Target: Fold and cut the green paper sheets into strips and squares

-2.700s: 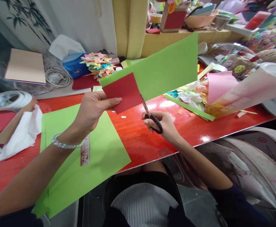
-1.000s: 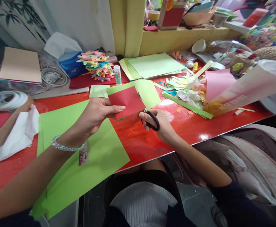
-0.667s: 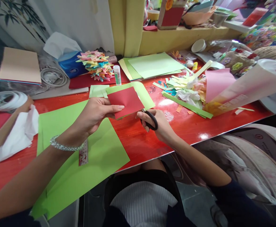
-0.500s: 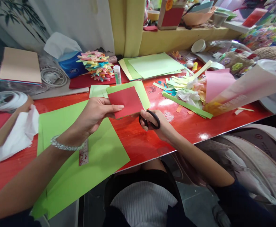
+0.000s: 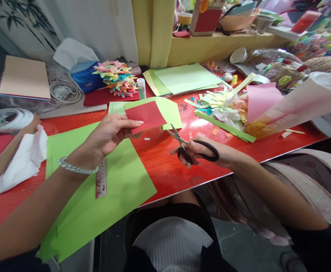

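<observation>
Between the thumb and fingers of my left hand (image 5: 113, 132) is a square of red paper (image 5: 147, 116), held by its left edge above the table. My right hand (image 5: 195, 151) grips black-handled scissors (image 5: 179, 139), their blades slightly apart and pointing up and left, away from the paper. Light green paper (image 5: 167, 107) lies behind the red square. Under my left wrist is a large green sheet (image 5: 120, 189) with a small patterned ruler (image 5: 101, 181) on it. A tiny white scrap (image 5: 147, 139) is below the red square.
A glue stick (image 5: 141, 88) stands by a pile of colourful folded paper pieces (image 5: 117, 79). Paper strips (image 5: 224, 102) and a clear plastic tube-shaped bag (image 5: 298, 105) are at the right. A tissue pack (image 5: 86, 75) lies at the back left; a pale bag (image 5: 304, 181) is beside the table.
The scissors have come off the red paper's right edge, moving right and down with my right hand, and their blades now show. The red paper has shifted slightly left and tilted.
</observation>
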`<state>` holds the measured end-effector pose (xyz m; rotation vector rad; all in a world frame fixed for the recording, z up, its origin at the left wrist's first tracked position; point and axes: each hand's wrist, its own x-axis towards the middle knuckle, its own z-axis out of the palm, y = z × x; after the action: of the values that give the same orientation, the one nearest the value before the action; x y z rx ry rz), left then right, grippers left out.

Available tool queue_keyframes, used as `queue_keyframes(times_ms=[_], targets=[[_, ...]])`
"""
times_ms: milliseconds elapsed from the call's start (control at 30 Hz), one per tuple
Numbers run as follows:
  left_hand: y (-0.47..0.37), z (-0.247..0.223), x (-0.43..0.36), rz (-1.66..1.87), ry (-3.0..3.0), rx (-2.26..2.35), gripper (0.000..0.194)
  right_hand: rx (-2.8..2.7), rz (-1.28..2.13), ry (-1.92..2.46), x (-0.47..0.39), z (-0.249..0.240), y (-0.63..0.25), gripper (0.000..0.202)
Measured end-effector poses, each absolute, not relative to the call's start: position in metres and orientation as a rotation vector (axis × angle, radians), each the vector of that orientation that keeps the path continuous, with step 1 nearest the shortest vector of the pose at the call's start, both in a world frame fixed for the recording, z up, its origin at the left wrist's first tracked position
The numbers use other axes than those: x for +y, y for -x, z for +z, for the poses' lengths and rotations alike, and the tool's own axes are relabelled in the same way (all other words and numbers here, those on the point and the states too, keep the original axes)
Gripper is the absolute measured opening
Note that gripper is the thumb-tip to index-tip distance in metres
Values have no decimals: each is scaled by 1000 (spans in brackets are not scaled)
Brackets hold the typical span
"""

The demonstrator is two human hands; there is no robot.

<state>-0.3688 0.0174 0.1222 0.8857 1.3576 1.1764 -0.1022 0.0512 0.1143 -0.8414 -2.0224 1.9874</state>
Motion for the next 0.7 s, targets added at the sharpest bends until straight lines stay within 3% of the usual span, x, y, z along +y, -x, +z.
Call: queue_keyframes(times_ms=[200, 467, 700], targets=[[367, 125, 15, 1117, -874, 1330, 9, -1705, 1607, 845, 54, 154, 92, 55], [367, 130, 15, 1189, -830, 1320, 11, -1848, 2073, 753, 36, 122, 110, 65], [359, 133, 10, 1139, -819, 1296, 12, -1756, 2199, 863, 48, 135, 129, 67]])
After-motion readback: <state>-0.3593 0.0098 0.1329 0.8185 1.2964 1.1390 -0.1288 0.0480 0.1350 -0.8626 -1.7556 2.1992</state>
